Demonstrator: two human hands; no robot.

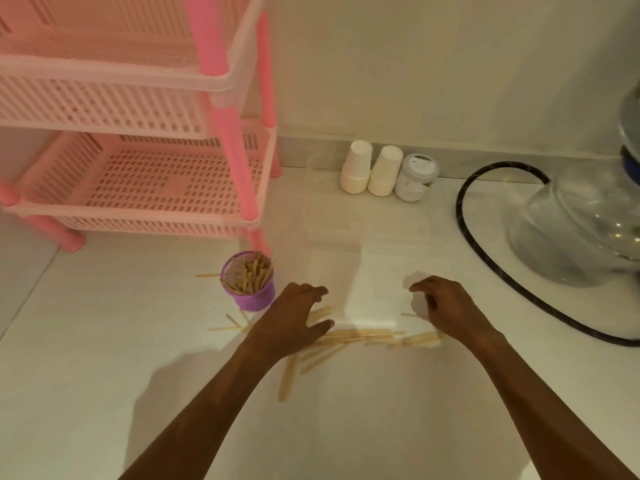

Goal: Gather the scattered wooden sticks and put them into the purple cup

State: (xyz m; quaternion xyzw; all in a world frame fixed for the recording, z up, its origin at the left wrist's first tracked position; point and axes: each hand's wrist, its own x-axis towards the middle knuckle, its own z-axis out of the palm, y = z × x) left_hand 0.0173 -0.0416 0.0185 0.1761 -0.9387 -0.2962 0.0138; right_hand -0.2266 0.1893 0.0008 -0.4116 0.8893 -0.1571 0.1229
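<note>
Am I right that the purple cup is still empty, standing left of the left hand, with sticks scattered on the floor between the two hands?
Not quite: the purple cup is not empty. The head view shows it already holding a bunch of wooden sticks. The rest stands: it sits left of the left hand, and loose sticks lie on the floor between that hand and the right hand.

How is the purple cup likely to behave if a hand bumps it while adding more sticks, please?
The purple cup looks small and light, so a nudge would probably slide it on the smooth white floor. The wooden sticks inside lean toward one side and reach its rim, so it may tip rather easily.
</note>
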